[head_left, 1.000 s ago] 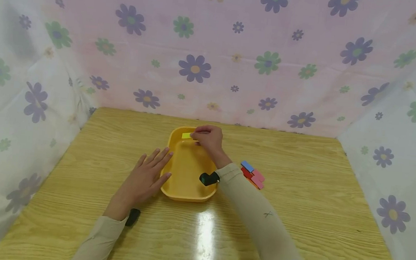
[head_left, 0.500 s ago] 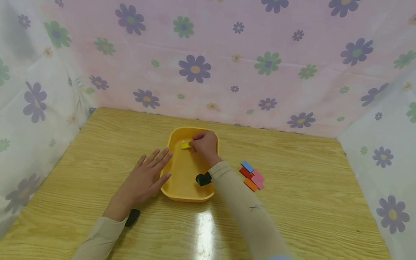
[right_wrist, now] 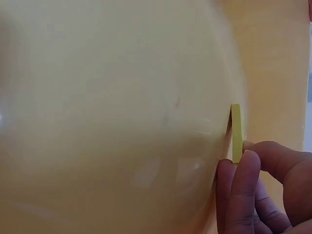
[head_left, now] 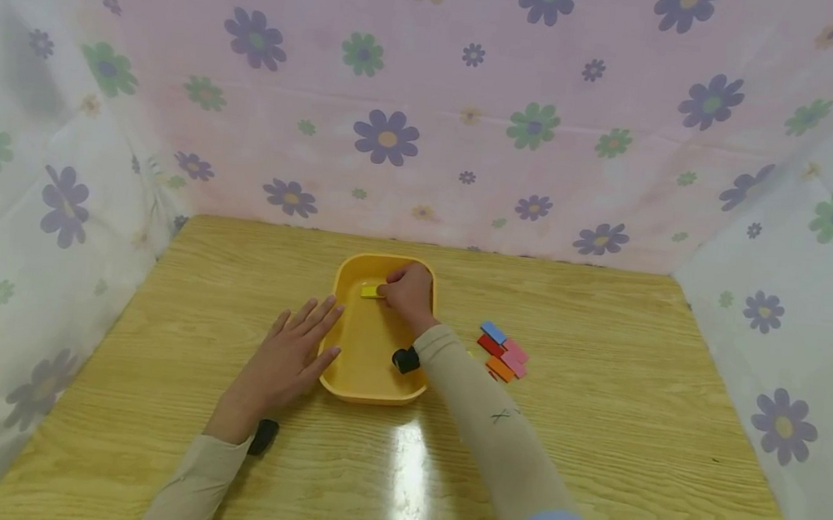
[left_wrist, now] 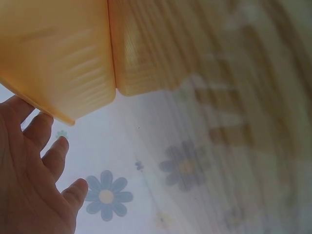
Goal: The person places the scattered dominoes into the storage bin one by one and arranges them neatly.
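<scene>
Inside the yellow-orange plastic tray (head_left: 371, 398), near its far end, my right hand (head_left: 410, 296) pinches a thin yellow rectangular block (head_left: 369, 291) between thumb and fingers. The right wrist view shows this yellow block (right_wrist: 237, 134) standing on its narrow edge close to the tray floor, with the fingertips at its near end. My left hand (head_left: 288, 363) lies along the tray's left rim with its fingers straight and spread. From the left wrist, those fingertips reach up to the rim of the tray (left_wrist: 58, 58).
Right of the tray on the wooden table (head_left: 637, 398) lie flat blocks: a blue block (head_left: 493, 332), a red block (head_left: 490, 346), pink blocks (head_left: 516, 352) and an orange block (head_left: 500, 368). The right sleeve partly hides this group. Flowered cloth (head_left: 441, 162) encloses the back and sides.
My right hand has lowered the yellow block from beside the tray's far wall to its floor, moving slightly nearer. My left hand stays at the left rim.
</scene>
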Motion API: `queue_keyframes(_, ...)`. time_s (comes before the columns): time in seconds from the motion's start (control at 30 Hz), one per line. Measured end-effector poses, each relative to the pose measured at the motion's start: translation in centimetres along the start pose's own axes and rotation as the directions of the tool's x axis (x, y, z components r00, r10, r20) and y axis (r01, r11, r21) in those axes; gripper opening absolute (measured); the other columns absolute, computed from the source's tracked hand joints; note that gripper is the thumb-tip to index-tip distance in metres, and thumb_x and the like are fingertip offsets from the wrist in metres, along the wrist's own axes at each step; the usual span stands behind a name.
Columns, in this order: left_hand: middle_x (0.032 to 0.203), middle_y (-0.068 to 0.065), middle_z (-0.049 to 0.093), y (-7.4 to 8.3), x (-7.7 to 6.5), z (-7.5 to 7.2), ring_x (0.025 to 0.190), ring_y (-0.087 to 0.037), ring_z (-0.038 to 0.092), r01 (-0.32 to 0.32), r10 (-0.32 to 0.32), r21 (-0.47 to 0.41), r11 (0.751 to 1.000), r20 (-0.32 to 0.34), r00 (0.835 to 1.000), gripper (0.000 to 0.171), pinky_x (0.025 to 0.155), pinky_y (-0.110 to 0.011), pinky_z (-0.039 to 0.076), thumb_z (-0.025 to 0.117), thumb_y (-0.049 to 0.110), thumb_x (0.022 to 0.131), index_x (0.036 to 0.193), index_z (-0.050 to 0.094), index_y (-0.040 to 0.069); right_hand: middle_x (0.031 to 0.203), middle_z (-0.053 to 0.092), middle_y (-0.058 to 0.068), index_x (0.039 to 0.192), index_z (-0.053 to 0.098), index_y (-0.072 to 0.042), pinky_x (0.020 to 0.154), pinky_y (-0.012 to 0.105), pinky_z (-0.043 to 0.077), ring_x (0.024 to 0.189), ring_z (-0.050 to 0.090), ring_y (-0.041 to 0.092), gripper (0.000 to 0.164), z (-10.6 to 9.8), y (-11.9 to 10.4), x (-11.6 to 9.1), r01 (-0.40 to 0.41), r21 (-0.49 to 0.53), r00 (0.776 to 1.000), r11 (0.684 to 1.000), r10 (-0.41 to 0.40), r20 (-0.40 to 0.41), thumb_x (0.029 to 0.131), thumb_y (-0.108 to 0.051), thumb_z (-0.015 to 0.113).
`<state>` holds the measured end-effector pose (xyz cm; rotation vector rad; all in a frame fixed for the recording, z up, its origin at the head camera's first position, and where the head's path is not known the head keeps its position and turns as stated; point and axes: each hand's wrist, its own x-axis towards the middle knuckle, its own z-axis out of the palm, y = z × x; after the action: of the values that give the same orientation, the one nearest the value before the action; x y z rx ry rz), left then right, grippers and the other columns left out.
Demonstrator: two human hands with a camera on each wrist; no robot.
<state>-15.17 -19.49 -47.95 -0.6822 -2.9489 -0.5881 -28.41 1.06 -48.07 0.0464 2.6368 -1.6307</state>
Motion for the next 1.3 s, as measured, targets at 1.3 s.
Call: queue_keyframes(1.3, 0.170, -0.003, 0.019, 0.1, -0.1, 0.0, 0.156, -0.034, 0.017, 0.007, -0.007, -0.046, 0.999, 0.008, 1.000, 0.065, 0.122, -0.066, 0.011, 0.045, 0.045, 0.108, 0.163, 0.025, 0.017, 0.074, 0.063, 0.005, 0.080, 0.065, -0.004, 0.055, 0.025, 0.047, 0.056, 0.051, 0.014, 0.028, -3.5, -4.1, -1.3, 0.087, -0.444, 0.989, 0.892, -0.026, 0.142, 0.098, -0.026, 0.067)
